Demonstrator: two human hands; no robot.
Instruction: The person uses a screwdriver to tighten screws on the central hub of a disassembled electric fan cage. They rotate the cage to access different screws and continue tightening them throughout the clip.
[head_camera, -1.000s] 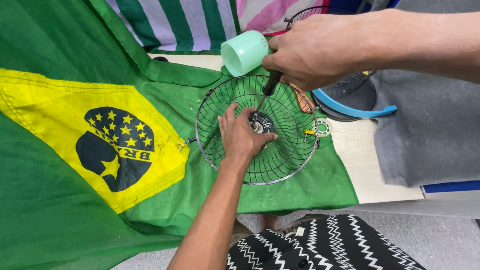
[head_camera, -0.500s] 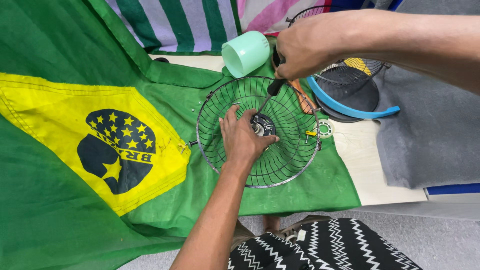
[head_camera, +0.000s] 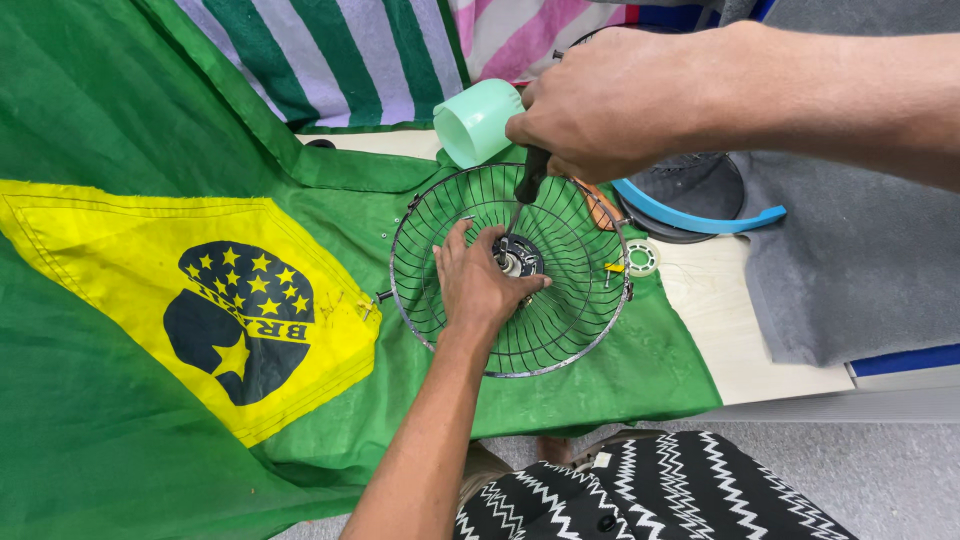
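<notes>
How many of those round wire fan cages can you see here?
2. One wire cage lies on the green cloth, under the left hand. A second cage's rim peeks out behind the right hand; more may be hidden there.

Two hands are counted: the left hand (head_camera: 478, 285) at the centre and the right hand (head_camera: 600, 100) at 1 o'clock. One wire fan guard (head_camera: 560, 330), one screwdriver (head_camera: 527, 190), one mint-green cup (head_camera: 472, 122), one green-and-yellow flag (head_camera: 150, 300) at 9 o'clock and one blue ring (head_camera: 700, 222) at 2 o'clock are seen.
</notes>
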